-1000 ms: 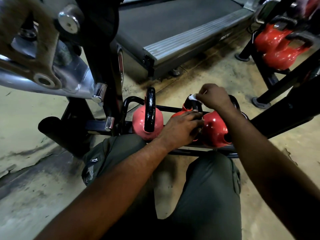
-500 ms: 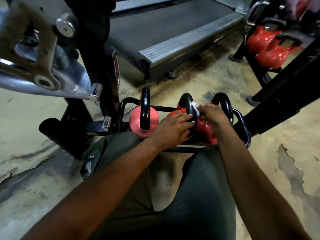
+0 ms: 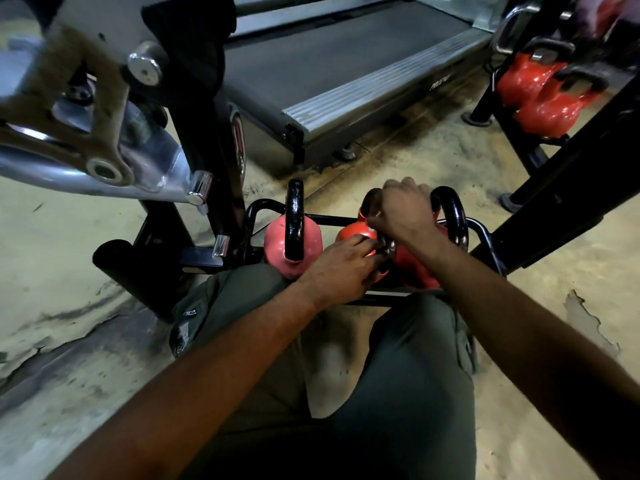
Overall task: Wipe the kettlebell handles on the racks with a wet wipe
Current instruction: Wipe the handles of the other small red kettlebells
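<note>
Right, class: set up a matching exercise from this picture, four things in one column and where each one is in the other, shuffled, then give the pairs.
Things:
1. left hand
2. right hand
3. pink kettlebell
4. treadmill

Places:
A. on the floor beyond the low rack
B. leftmost on the low rack, untouched
C. on top of the middle kettlebell's handle
D. low against the middle kettlebell's red body

Pairs: 1-D, 2-C, 3-B, 4-A
</note>
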The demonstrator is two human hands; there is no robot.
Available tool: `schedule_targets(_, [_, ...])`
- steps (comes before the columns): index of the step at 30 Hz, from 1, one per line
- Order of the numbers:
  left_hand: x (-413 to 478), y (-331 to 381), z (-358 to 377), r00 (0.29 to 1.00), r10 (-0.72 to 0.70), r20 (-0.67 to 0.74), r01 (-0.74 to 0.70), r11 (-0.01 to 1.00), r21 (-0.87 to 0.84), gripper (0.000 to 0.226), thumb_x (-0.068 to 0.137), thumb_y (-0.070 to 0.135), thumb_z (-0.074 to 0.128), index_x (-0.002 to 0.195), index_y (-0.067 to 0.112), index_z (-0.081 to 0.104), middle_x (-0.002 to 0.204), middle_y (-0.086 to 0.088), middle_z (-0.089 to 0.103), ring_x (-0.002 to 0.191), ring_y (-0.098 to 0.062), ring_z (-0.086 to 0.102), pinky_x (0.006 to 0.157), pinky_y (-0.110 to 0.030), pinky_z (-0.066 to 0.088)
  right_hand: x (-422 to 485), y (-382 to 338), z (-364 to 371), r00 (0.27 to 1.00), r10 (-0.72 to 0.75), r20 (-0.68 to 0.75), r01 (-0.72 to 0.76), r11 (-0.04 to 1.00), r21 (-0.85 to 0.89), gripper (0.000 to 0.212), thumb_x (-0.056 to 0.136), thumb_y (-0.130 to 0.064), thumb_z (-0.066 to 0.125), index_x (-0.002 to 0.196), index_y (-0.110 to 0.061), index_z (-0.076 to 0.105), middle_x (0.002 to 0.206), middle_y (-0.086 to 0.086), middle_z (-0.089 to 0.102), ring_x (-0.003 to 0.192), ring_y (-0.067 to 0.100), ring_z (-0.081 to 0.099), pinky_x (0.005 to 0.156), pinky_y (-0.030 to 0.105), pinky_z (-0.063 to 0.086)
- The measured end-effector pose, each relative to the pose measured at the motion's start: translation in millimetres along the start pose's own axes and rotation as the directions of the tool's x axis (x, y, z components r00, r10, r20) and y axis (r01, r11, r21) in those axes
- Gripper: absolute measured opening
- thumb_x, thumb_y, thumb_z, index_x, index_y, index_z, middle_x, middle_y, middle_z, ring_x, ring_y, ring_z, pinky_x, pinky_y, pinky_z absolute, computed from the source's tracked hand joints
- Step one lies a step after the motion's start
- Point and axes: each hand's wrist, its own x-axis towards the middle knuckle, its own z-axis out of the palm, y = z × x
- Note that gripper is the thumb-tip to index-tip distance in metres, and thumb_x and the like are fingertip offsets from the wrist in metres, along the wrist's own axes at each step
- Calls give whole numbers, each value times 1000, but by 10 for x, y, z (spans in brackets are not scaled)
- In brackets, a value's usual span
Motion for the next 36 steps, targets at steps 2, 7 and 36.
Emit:
schedule_targets(2, [-6,10,-24,1000,5,-7,-6,1000,-15,52,89,36,35,124,12,65,124,-10,63,110,-28,60,84,-38,55,-182,177,42,986,141,-86,-105,938,330,19,80,-45,73,85,-27,74,90,-5,70,90,18,62,81,34,44])
schedule_targets(7, [9,-20,10,1000,-29,-9,28,999,-20,49,93,39,38,125,14,65,127,-7,61,114,-24,57,90,-38,53,-70,259,300,807,313,501,-523,-15,852,17,93,-21,65,91,-5,66,85,12,65,74,23,60,65,22,48])
schedule_targets(36, [-211,15,-12,972,-233,24,234,961,-147,35,93,29,56,127,22,62,127,-1,57,119,-20,48,96,-37,48,-579,134,330,873,342,349,-351,-59,935,9,89,-23,71,90,-15,67,87,1,71,82,15,64,84,32,52])
